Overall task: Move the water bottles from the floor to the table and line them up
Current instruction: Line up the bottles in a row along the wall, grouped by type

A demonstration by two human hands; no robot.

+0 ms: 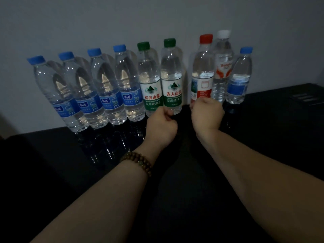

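Left hand (160, 126): curled into a fist low in front of the row, its fingertips at the base of the right green-capped bottle (171, 77); whether it pinches that bottle or only touches it cannot be told.
Right hand (206, 112): also curled, knuckles up, just in front of the foot of the red-capped bottle (202, 70); a grasp on the bottle cannot be confirmed.
Gap: an open space separates the two bottles the hands meet, and the two fists sit on either side of it.
Beyond the left hand: the left green-capped bottle (149, 79) stands touching its twin, then four blue-capped bottles (98, 88) run on shoulder to shoulder, all upright.
Beyond the right hand: a white-capped bottle (222, 65) stands beside the red-capped one, then a small blue-capped bottle (239, 76) closes the row.
Surface: all nine bottles stand on the glossy black table (52, 155), lined up along the pale wall (157, 18) behind them.
Wrist: a bracelet of brown beads (138, 163) circles the left forearm behind the fist.
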